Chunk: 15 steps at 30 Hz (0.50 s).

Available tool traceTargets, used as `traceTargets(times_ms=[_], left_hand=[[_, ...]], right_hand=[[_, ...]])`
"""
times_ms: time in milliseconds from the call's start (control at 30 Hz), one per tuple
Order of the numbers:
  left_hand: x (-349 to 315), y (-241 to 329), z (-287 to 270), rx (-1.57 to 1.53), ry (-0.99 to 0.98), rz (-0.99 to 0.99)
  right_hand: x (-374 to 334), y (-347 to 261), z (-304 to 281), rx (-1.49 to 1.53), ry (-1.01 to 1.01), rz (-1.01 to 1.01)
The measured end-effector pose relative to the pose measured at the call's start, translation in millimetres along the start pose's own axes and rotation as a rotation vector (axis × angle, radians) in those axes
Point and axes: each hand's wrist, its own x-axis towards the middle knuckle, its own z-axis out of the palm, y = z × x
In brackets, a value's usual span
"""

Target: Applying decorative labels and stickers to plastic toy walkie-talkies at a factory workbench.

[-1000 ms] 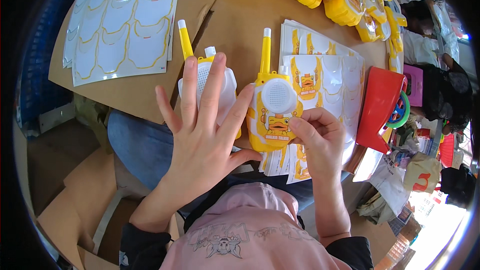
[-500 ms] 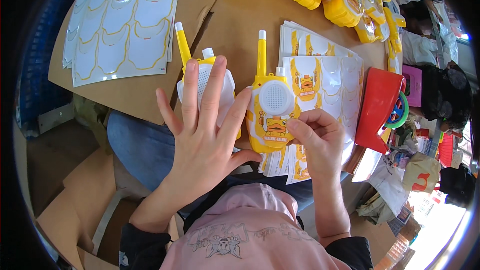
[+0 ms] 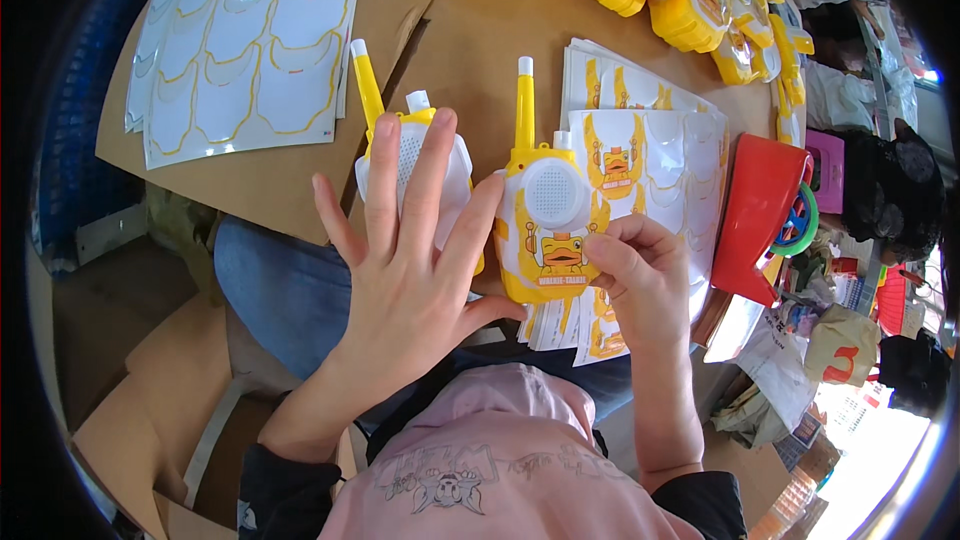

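Note:
A yellow toy walkie-talkie (image 3: pixel 552 195) with a white round speaker grille and a white-tipped antenna lies in front of me. On its lower half is a sticker (image 3: pixel 561 255) with an orange duck picture. My right hand (image 3: pixel 642 275) pinches the sticker's right edge between thumb and bent fingers. My left hand (image 3: pixel 405 245) is spread wide, its index fingertip and thumb touching the walkie-talkie's left side. Beneath the left fingers lies a second yellow walkie-talkie (image 3: pixel 458 168), partly hidden, its front showing white with no duck picture visible.
Sticker sheets (image 3: pixel 690 155) lie right of the walkie-talkie, partly beneath my right hand. Used-looking white sheets (image 3: pixel 240 60) with yellow outlines rest at the far left. Several yellow walkie-talkies (image 3: pixel 685 15) are heaped at the back right. A red tape dispenser (image 3: pixel 752 215) stands right.
The walkie-talkie's lower part and the duck sticker have shifted slightly right, with my right hand still at the sticker's edge. My left hand has barely moved.

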Motion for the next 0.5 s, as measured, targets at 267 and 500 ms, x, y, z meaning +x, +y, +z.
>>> traceTargets(times_ms=[267, 500], left_hand=[[-0.7, -0.6, 1.7, -0.002, 0.008, 0.005], [-1.1, -0.7, 1.9, 0.003, 0.018, 0.011]], right_hand=[[-3.2, -2.2, 6.9, -0.189, 0.008, -0.094], [-3.3, -2.6, 8.3, -0.165, 0.023, -0.088]])
